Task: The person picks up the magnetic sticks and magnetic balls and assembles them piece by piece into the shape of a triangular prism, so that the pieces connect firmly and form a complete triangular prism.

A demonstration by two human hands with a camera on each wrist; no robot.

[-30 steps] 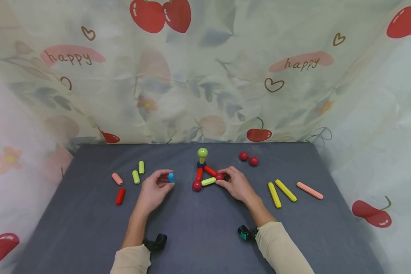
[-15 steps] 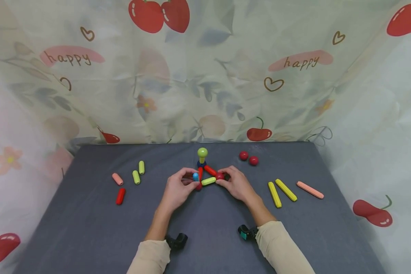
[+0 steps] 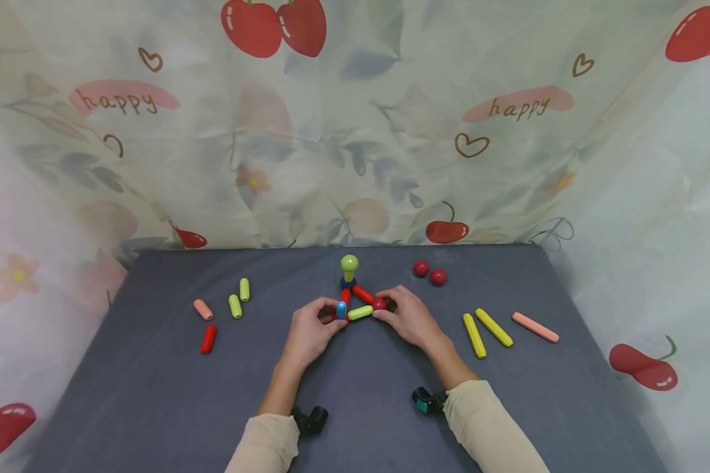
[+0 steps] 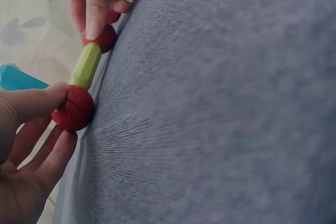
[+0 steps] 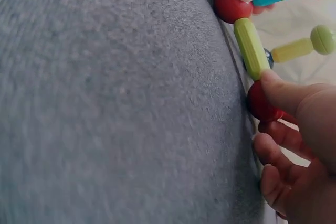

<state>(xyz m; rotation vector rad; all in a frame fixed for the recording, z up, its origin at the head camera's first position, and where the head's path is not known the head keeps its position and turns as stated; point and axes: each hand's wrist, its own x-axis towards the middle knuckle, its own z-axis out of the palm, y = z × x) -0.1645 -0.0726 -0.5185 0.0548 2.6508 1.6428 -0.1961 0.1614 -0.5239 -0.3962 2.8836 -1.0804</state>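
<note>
A triangle of magnetic rods and balls lies at the middle of the table. My left hand (image 3: 309, 332) pinches its near left red ball (image 4: 76, 109) between thumb and fingers. On that ball a blue rod (image 3: 341, 308) stands upright, its base beside my thumb. My right hand (image 3: 413, 320) holds the other red ball (image 5: 260, 102) with thumb and fingertips. A lime rod (image 5: 251, 49) joins the two balls. Two red rods, the right one (image 3: 363, 295) plainly seen, run back to a dark blue ball (image 3: 348, 283). Above it stands a short yellowish rod topped by a green ball (image 3: 350, 263).
On the left lie two lime rods (image 3: 235, 306), a short pink rod (image 3: 202, 309) and a red rod (image 3: 208, 339). Two loose red balls (image 3: 438, 277) sit at the back right. Further right are two yellow rods (image 3: 474, 336) and a long pink rod (image 3: 535, 327). A printed curtain (image 3: 307, 151) borders the table.
My left hand has moved right with the blue rod to the near left red ball, where the rod now stands and my fingers pinch the ball. My right hand has stayed on its ball.
</note>
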